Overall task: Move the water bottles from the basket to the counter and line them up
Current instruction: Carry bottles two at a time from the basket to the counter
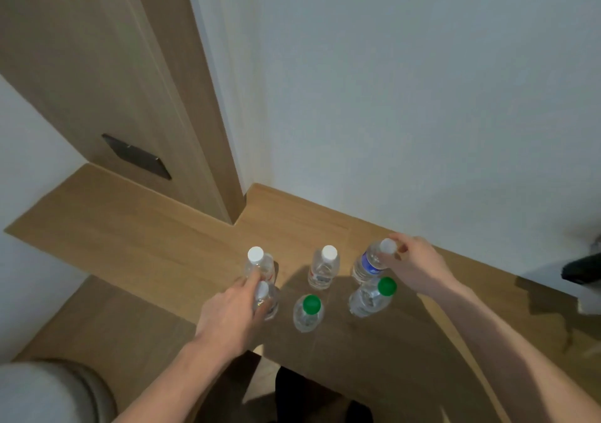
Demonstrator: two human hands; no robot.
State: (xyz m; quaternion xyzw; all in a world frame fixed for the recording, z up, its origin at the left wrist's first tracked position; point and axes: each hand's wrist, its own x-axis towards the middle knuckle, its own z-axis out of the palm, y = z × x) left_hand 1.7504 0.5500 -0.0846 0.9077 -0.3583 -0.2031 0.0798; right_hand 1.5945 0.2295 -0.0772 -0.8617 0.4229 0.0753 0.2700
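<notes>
A: Nearest row?
B: Left hand [227, 315] wraps its fingers round a clear bottle [266, 299] at the left end (cap mostly hidden by the fingers). Beside it, two green-capped bottles [308, 312] and [370, 297], untouched, standing on the wooden counter [146, 244].
A: Row behind?
B: Two white-capped bottles, left one [258, 265] and middle one [323, 268], upright, apart. At the right end, a blue-label bottle [370, 263], tilted; right hand [419, 268] pinches it at the cap.
A: Total?
B: Six on the counter, two rows of three. Basket not in view. White wall [422, 97] behind, wood panel [113, 81] far left.
</notes>
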